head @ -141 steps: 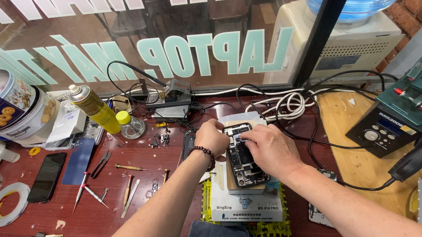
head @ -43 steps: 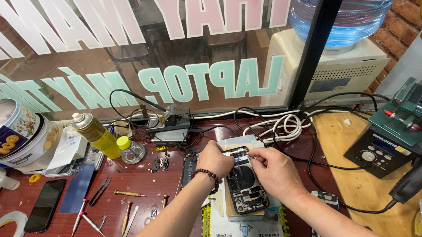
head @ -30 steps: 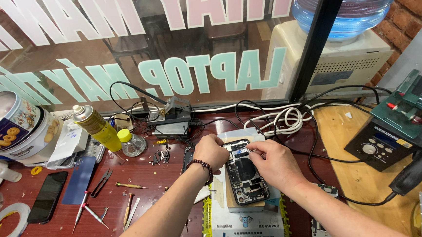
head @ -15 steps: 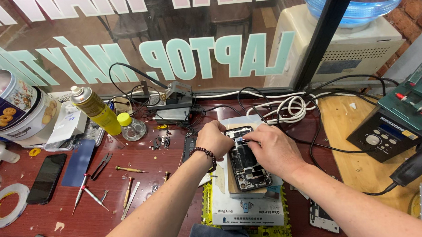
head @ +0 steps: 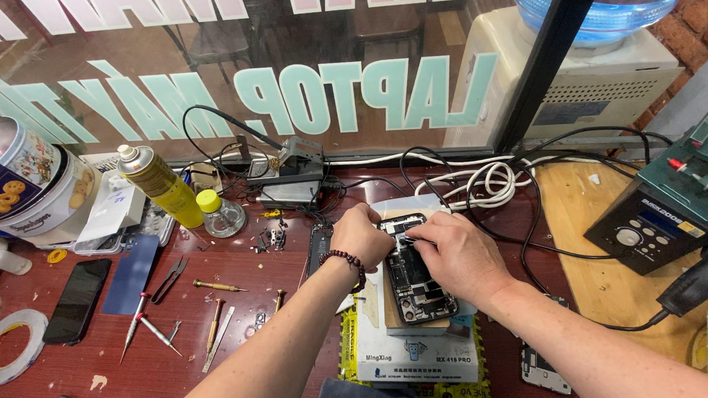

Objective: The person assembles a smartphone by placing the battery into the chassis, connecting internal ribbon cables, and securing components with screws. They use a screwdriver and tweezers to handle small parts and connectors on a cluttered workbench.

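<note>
Your opened phone (head: 417, 273) lies face down with its insides showing, on a white box (head: 412, 347) in the middle of the red bench (head: 241, 353). Your left hand (head: 364, 235) rests curled at the phone's upper left edge, steadying it. Your right hand (head: 456, 254) sits over the phone's upper right, fingertips pinched together at the top of the board; whether they grip a small part or tool there is hard to make out.

Left of the phone, screwdrivers (head: 214, 314) and tweezers (head: 169, 277) lie loose on the bench. Further left lie a dark phone (head: 76, 300) and a blue panel (head: 132, 272). A small glass jar (head: 222, 215) with a yellow cap stands beyond them, beside a yellow spray can (head: 156, 182). At the far left a round biscuit tin (head: 21, 182) stands tilted and open; its contents are not visible. A tape roll (head: 7, 355) lies below it. Right of the phone, a green station (head: 681, 195) stands on a wooden board (head: 595, 250).
</note>
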Action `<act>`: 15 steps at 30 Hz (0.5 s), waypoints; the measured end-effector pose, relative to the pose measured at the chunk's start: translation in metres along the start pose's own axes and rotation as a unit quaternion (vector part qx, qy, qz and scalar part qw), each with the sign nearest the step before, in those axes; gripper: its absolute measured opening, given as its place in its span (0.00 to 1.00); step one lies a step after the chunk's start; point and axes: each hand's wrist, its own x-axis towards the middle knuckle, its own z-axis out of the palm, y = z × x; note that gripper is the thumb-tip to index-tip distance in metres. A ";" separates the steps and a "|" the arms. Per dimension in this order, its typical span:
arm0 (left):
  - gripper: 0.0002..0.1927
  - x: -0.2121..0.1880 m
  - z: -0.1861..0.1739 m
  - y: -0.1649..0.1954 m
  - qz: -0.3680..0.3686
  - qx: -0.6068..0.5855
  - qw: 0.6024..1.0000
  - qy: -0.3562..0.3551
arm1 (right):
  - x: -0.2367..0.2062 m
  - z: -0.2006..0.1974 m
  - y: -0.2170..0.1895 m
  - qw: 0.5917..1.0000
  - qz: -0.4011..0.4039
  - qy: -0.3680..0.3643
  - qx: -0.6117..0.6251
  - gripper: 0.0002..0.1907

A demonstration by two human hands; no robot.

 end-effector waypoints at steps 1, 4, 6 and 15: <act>0.23 0.000 0.000 0.001 0.000 0.001 1.000 -0.001 | 0.000 -0.001 -0.001 1.000 0.002 -0.004 -0.007 0.08; 0.23 -0.001 -0.001 0.001 -0.002 0.005 1.000 0.002 | 0.001 -0.002 -0.003 1.000 0.004 -0.015 -0.015 0.08; 0.23 -0.001 -0.001 0.002 -0.001 0.007 1.000 0.002 | 0.002 -0.003 -0.004 1.000 0.007 -0.019 -0.012 0.09; 0.24 -0.002 -0.002 0.003 -0.005 0.013 1.000 -0.005 | -0.001 0.000 -0.006 0.999 0.037 -0.011 -0.014 0.08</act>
